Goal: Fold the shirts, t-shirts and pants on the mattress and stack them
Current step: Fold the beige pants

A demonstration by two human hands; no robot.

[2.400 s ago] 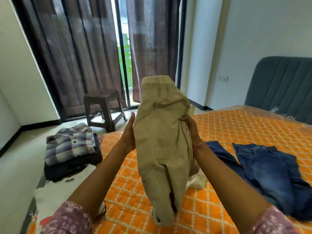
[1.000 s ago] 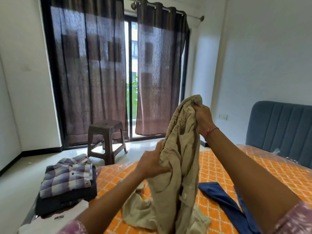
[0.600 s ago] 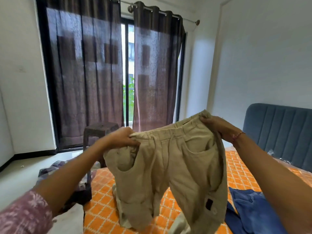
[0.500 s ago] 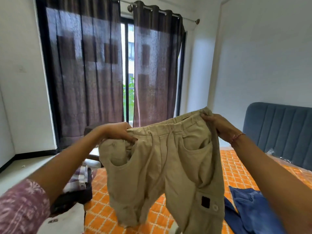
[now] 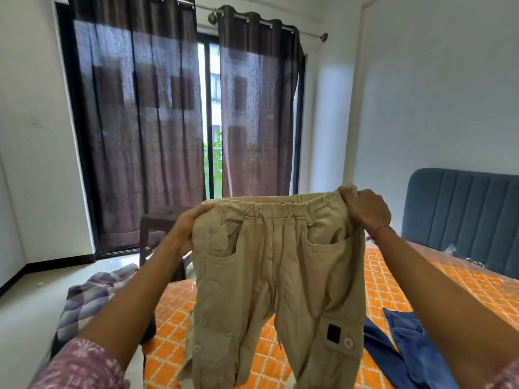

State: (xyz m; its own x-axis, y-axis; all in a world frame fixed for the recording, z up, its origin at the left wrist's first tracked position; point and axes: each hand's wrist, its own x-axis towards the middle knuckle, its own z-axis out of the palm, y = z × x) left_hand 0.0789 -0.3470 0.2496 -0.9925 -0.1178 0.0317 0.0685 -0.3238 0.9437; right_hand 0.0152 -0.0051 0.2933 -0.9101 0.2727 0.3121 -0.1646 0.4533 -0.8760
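Beige cargo pants [image 5: 275, 276] hang spread out in the air in front of me, front side facing me, legs dangling toward the orange quilted mattress [image 5: 393, 279]. My left hand [image 5: 188, 228] grips the waistband's left corner and my right hand [image 5: 365, 209] grips its right corner. A stack of folded clothes topped by a plaid shirt [image 5: 92, 293] sits at the mattress's left end, partly hidden behind my left arm. Blue jeans [image 5: 407, 343] lie unfolded on the mattress at the right.
A dark stool [image 5: 157, 223] stands on the floor beyond the mattress, before the curtained glass door [image 5: 207, 122]. A blue padded headboard [image 5: 463, 214] rises at the right. Pale floor lies to the left of the mattress.
The bunched pants have been opened out; my hands moved apart along the waistband and levelled it, so the pants now hang flat and wide. My view has tilted slightly upward.
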